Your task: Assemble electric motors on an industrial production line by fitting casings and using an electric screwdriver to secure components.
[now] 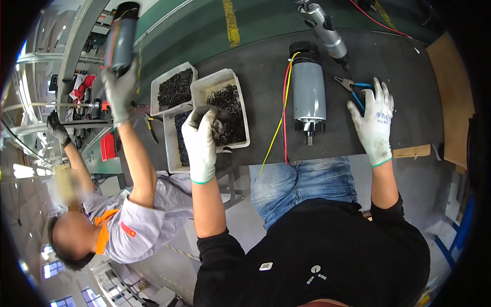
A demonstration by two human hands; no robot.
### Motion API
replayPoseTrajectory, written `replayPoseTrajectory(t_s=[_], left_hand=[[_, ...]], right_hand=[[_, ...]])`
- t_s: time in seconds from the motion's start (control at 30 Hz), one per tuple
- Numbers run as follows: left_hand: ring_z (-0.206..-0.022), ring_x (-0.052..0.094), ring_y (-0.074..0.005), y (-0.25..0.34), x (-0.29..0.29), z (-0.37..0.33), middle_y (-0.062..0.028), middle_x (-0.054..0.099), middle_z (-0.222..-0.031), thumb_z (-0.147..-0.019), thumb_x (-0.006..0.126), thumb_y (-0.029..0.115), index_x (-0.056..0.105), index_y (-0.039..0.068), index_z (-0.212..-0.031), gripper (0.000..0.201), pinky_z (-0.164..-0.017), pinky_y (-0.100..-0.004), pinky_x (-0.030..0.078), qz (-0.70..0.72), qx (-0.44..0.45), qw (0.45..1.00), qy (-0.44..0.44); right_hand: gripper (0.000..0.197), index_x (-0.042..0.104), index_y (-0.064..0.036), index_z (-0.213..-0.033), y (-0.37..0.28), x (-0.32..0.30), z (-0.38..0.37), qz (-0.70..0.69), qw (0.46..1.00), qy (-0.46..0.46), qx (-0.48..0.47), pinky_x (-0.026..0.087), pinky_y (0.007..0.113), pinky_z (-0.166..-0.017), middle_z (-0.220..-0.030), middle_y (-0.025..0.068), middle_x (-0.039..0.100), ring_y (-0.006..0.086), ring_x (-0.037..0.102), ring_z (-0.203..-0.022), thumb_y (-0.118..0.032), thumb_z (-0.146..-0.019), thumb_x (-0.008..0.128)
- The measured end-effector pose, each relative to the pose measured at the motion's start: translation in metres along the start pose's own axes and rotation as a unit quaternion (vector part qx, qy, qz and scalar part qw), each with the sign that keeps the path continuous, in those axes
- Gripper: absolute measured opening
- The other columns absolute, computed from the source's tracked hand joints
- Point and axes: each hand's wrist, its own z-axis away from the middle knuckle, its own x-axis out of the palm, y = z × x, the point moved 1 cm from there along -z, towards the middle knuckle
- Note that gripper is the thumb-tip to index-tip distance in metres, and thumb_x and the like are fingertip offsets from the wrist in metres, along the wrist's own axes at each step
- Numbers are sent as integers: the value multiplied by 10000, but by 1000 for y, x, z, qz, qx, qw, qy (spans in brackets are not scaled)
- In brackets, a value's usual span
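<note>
My gloved left hand (201, 135) is above the near edge of a white bin (246, 128) with many small black rings (230, 105). Its thumb and fingers are pinched together, and what is between them is too dark to make out. On the dark tabletop to the right lies my gloved right hand (375, 120), fingers stretched out. Beside its thumb and fingers are blue-handled pliers (353, 89), jaws pointing left and away. Between my hands a grey cylindrical motor (309, 92) lies with its shaft toward me. Red and yellow wires (284, 110) run along its left side.
A silver power tool (330, 38) hangs beyond the motor. More white bins (174, 84) of black parts stand left, near yellow-handled pliers (151, 128). A co-worker (148, 220) at the left holds up another motor (123, 41). A cardboard panel (450, 97) borders the table's right end.
</note>
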Motion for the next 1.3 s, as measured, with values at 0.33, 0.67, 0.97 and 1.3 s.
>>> replayPoseTrajectory(t_s=[0.33, 0.67, 0.97, 1.3], left_hand=[[-634, 537, -86, 8, 1, 40, -46, 637, -742, -960, 543, 49, 662, 1, -899, 142, -593, -257, 436, -19, 69, 997, 28], [-743, 606, -105, 0, 65, 84, -141, 705, -972, -934, 555, 0, 576, 12, -862, 76, -691, -282, 527, 214, 83, 971, -61], [-855, 626, -102, -3, 76, 116, -117, 711, -1003, -972, 598, 31, 598, 4, -927, 52, -790, -270, 521, 317, 63, 946, 5], [-862, 629, -98, -5, 85, 125, -114, 709, -1038, -977, 592, 7, 607, 5, -944, 37, -819, -259, 522, 325, 68, 943, 11]], right_hand=[[287, 622, 47, -1268, 37, -9, 23, -206, 978, 10, -14, 522, 393, -951, -1241, 203, 643, 327, 648, -1081, -136, -1049, 592], [227, 617, 33, -1014, -62, -66, 43, -531, 843, -9, -91, 521, 400, -856, -1101, 203, 672, 312, 648, -987, -192, -1001, 592], [258, 610, -14, -846, -107, -84, 26, -422, 865, -37, -269, 541, 469, -884, -1130, 179, 679, 398, 653, -1029, -118, -733, 817], [267, 572, 16, -814, -102, -86, 37, -431, 864, -55, -255, 536, 457, -870, -1118, 232, 671, 408, 657, -1009, -181, -848, 749]])
